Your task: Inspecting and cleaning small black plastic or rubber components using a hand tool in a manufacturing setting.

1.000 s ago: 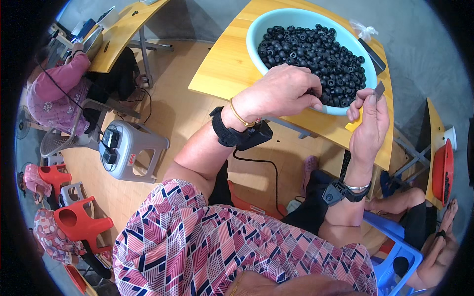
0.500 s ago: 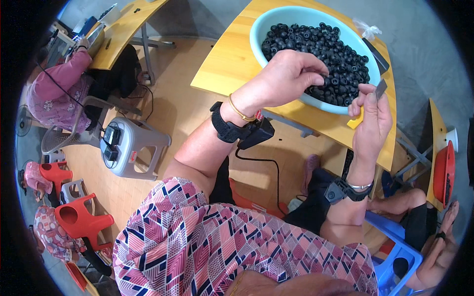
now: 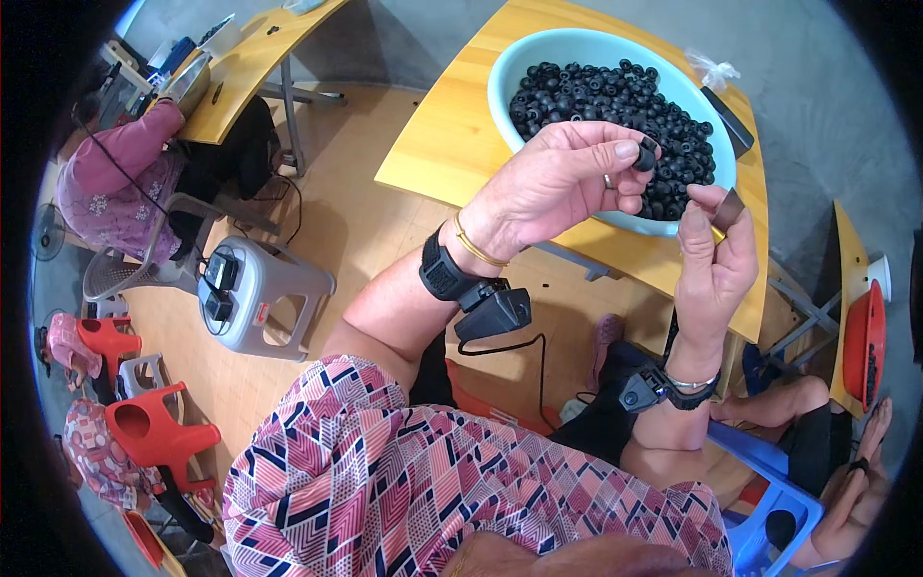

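Observation:
A pale blue basin (image 3: pixel 500 87) on the yellow wooden table (image 3: pixel 423 154) holds a heap of small black round pieces (image 3: pixel 591 96), some with a hole or ring on top. My left hand (image 3: pixel 572 183) is closed over the basin's near side, pinching one small black round piece (image 3: pixel 647 156) between thumb and fingertips. Beside it, at the basin's right near rim, my right hand (image 3: pixel 713 255) grips a small knife (image 3: pixel 728 210). Its grey blade points up past the fingers, and a bit of yellow handle shows; the rest is hidden in my grip.
A dark flat bar (image 3: pixel 728 120) and a clear plastic bag (image 3: pixel 711 69) lie right of the basin. A grey stool (image 3: pixel 269 298) with black devices stands left. A person (image 3: pixel 125 183) works at another table. A blue chair (image 3: pixel 769 500) and another person's legs are right.
My left hand has come up from the heap with a black piece at its fingertips and turned over. My right hand has dropped slightly, still gripping the knife.

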Demonstrator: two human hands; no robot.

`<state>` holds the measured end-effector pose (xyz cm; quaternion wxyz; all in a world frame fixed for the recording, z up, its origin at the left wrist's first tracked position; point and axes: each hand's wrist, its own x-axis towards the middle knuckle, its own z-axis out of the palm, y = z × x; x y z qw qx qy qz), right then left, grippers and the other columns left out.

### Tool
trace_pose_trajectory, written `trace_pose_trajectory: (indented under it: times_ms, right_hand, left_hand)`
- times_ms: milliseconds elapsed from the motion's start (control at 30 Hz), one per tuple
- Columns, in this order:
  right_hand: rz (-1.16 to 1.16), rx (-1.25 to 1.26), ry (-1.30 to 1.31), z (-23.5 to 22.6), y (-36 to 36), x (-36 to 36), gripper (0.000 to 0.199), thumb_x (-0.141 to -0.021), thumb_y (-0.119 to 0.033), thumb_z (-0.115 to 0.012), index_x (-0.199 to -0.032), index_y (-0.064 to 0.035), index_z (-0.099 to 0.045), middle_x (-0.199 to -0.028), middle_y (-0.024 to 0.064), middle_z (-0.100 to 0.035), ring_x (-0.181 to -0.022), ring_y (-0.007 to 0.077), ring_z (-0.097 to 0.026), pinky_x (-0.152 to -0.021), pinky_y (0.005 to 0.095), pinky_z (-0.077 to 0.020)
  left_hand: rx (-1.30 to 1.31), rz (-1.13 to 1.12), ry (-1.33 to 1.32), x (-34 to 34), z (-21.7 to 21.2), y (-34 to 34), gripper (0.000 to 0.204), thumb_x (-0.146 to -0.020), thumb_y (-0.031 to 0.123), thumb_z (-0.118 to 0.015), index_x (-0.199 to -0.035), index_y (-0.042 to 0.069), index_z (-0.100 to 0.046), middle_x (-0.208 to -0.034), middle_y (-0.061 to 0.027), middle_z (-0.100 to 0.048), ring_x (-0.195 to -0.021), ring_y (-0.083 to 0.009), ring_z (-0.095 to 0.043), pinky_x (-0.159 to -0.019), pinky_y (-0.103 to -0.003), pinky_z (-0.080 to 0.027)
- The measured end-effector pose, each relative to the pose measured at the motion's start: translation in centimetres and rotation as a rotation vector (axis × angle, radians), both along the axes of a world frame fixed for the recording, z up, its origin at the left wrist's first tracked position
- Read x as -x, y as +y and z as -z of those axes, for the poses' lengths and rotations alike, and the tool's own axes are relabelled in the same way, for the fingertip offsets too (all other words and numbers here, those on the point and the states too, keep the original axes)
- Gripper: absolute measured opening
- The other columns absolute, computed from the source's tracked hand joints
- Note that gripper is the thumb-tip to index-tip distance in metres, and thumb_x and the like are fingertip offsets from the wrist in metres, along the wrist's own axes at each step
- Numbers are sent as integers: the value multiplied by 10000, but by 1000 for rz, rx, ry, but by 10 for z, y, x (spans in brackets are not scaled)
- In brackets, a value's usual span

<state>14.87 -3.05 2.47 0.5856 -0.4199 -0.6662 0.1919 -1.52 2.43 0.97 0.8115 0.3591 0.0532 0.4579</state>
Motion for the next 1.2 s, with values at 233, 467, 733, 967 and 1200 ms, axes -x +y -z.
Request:
trace_pose_trajectory:
  times_ms: [233,467,733,967,1200]
  right_hand:
    - [-58,-60,-23,2,1,11,270,-787,-35,-595,-1030,0,-483,-844,55,-565,-687,104,-528,-651,227,-444]
    - [-78,-51,-87,-1,4,6,209,-782,-31,-591,-978,-6,-523,-798,59,-549,-641,112,-532,-584,224,-434]
    - [-47,-61,-83,2,6,4,146,-752,6,-595,-894,7,-563,-776,71,-552,-717,169,-538,-623,263,-435]
    - [21,-152,-144,0,5,5,162,-736,7,-608,-890,3,-560,-803,86,-555,-689,189,-540,-605,264,-437]
    - [20,-152,-161,0,4,4,159,-732,4,-613,-882,-13,-564,-810,82,-553,-672,172,-535,-590,261,-437]
  left_hand:
    - [102,-46,62,-12,1,-12,223,-845,150,-523,-1007,3,-565,-864,-92,-592,-735,-138,-560,-702,-271,-472]
    - [-37,-41,144,-15,-1,-16,231,-844,142,-531,-1023,-1,-560,-922,-96,-604,-796,-148,-588,-732,-268,-482]
    - [-64,-69,229,-10,1,-13,190,-837,119,-541,-978,-1,-587,-901,-77,-614,-659,-107,-555,-627,-249,-487]
    - [90,-15,73,-16,4,-20,199,-838,112,-536,-990,-9,-581,-886,-78,-612,-665,-113,-561,-640,-246,-488]
    - [-56,-92,180,-15,0,-19,211,-839,116,-533,-1004,-8,-577,-885,-85,-609,-690,-118,-565,-656,-252,-491]
